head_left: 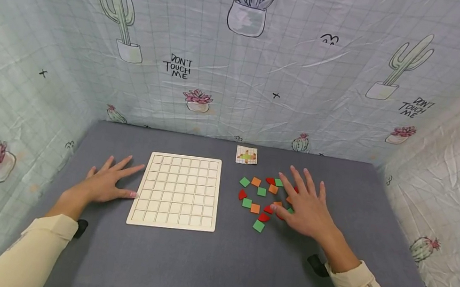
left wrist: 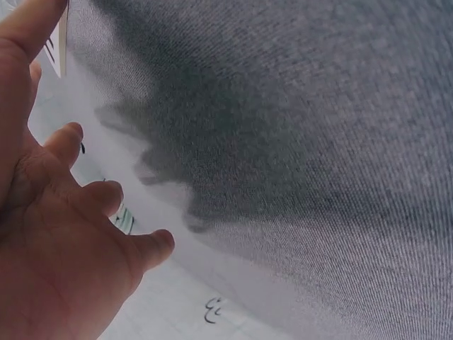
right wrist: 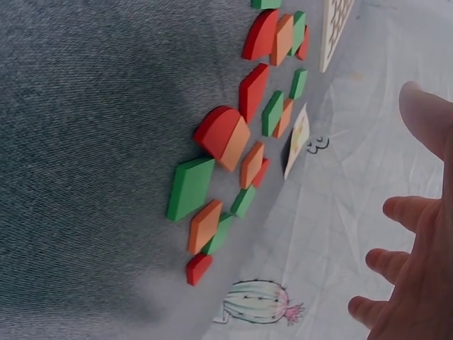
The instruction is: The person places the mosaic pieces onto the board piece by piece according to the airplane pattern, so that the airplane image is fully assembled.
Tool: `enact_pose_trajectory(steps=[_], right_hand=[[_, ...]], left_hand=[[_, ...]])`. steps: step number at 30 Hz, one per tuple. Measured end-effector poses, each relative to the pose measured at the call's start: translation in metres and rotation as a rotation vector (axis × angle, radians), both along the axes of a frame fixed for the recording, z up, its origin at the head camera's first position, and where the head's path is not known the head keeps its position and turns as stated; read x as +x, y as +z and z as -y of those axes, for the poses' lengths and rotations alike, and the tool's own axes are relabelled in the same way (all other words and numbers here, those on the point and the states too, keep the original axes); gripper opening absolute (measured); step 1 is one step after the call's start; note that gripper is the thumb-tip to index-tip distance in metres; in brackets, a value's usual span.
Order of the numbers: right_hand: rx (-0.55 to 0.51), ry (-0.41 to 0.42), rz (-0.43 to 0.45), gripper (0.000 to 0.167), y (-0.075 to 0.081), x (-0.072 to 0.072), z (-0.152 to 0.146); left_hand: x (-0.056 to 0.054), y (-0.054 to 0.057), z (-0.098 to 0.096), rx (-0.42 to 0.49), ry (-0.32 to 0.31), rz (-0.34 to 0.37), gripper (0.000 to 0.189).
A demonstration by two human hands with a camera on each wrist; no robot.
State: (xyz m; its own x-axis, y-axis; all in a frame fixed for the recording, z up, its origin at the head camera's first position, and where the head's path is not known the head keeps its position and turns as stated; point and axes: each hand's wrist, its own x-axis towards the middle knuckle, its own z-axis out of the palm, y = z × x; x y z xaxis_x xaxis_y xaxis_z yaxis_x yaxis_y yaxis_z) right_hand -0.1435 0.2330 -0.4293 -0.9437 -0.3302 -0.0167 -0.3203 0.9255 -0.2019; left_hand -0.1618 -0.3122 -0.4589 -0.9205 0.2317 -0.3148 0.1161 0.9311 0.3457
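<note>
A pale wooden grid board (head_left: 182, 192) lies flat on the grey table, left of the middle. Beside its left edge my left hand (head_left: 105, 185) spreads its fingers, with the thumb right at the board's edge. My right hand (head_left: 307, 209) hovers with spread fingers over the right part of a scatter of small flat tiles and holds none of them. Among these are green squares (head_left: 259, 226), orange squares (head_left: 255, 208) and red quarter-round pieces (head_left: 242, 194). In the right wrist view the tiles, such as a green square (right wrist: 190, 188), lie apart from the fingers.
A small card (head_left: 247, 155) with a coloured pattern on a grid lies behind the tiles. The grey tabletop (head_left: 173, 265) ends at a hanging cloth (head_left: 242, 69) printed with cacti, which encloses the back and both sides.
</note>
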Motion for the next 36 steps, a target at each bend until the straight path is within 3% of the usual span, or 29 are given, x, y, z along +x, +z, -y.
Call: enact_pose_trajectory(steps=[23,36], right_hand=[[-0.026,0.044,-0.014,0.079,-0.024,-0.003,-0.007],[-0.074,0.077,-0.004,0.072,-0.029,-0.007,-0.019]], left_hand=[[0.002,-0.006,-0.004,0.003,-0.026,0.108,0.090],[-0.004,-0.010,-0.003,0.010,-0.018,0.064,0.089]])
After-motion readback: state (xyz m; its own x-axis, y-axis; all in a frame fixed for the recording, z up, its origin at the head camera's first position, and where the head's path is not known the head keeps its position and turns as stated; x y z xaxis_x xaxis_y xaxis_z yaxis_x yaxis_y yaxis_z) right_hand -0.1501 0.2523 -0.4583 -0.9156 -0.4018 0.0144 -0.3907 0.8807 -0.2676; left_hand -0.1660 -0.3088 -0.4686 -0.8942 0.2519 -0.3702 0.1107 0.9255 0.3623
